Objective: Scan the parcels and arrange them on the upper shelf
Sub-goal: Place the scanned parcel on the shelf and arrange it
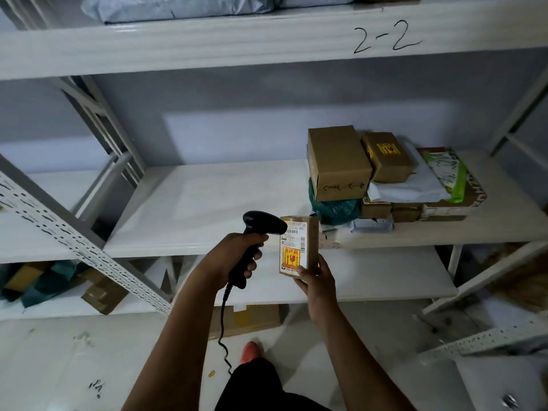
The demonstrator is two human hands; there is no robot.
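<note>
My left hand [237,252] grips the handle of a black barcode scanner [261,225], whose head points right at a small brown parcel [310,235]. My right hand [318,281] holds that parcel upright from below, its white label and yellow-red sticker facing the scanner. A pile of parcels [385,173] lies on the right of the middle shelf [207,209]: brown boxes, a green bag, white bags. The upper shelf [207,40], marked "2-2", carries grey bags [178,7] at the top edge of the view.
The scanner's coiled cable [223,321] hangs down toward the floor. A lower shelf [385,280] runs below my hands, with a brown box [246,320] under it. Parcels [59,283] lie on the neighbouring rack at the left. A perforated upright [74,238] slants across the left.
</note>
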